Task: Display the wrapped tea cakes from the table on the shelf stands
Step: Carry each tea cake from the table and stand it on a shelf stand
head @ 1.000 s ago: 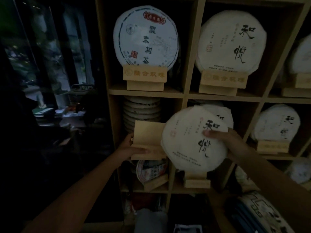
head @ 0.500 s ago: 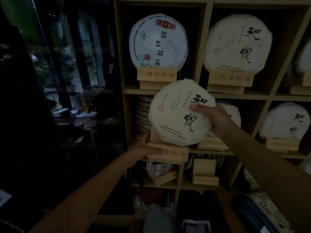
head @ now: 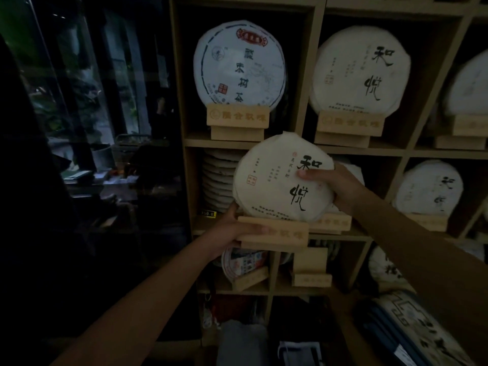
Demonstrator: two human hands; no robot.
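Observation:
A round tea cake [head: 274, 178] in cream paper with black calligraphy sits upright in a wooden stand [head: 274, 233]. My left hand [head: 232, 231] grips the stand's left end, thumb across its front. My right hand [head: 335, 186] pinches the cake's right edge, thumb on its face. Both are held in the air in front of the middle-left shelf compartment [head: 195, 180], which holds a stack of flat cakes [head: 217, 180].
The wooden shelf unit [head: 314, 75] shows cakes on stands above [head: 239, 64] [head: 359, 70] and to the right [head: 430, 188]. An empty stand [head: 311, 268] and a tilted cake on a stand [head: 245, 265] sit in the lower row. A dark glass wall is at the left.
The cake went from beside the stand into its slot. Both hands then carried stand and cake up in front of the middle-left compartment.

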